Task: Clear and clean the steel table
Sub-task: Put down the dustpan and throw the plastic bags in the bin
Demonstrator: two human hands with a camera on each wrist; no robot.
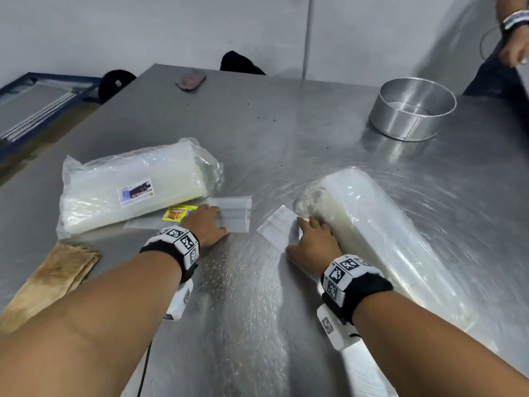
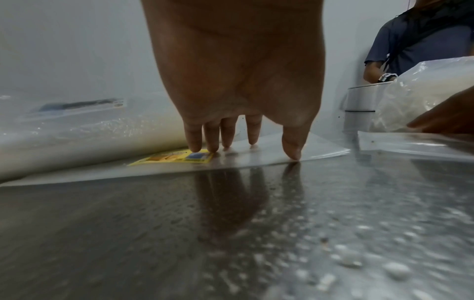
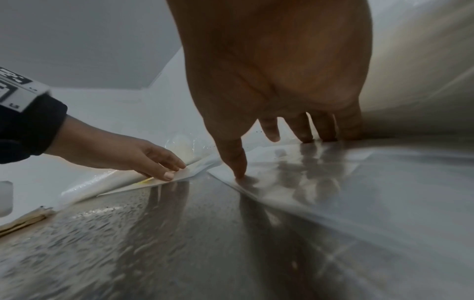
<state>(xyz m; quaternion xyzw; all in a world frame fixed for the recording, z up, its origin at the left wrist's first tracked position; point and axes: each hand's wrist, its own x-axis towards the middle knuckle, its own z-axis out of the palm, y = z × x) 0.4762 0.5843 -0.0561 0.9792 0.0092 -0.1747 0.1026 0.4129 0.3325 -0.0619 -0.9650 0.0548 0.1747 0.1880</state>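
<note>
Left hand (image 1: pixel 206 223) is laid flat, fingers straight and slightly spread, fingertips (image 2: pixel 195 149) pressed on a flat clear plastic sheet with a yellow label (image 1: pixel 229 213) lying on the scratched steel table (image 1: pixel 257 133). Right hand (image 1: pixel 312 239) is also flat, fingers extended and apart, thumb (image 3: pixel 237 162) pressed on a second small clear plastic sheet (image 1: pixel 276 224); nothing is clamped by either hand. A large clear-bagged white block with a printed label (image 1: pixel 134 187) is seen just behind the left sheet. A second wrapped white block (image 1: pixel 378 233) is touched by the right hand's outer fingers. A round aluminium pan (image 1: pixel 412 108) is placed far right. A brown folded cloth (image 1: pixel 54 277) is seen near left. Another person's hand (image 1: pixel 513 51) is visible top right.
</note>
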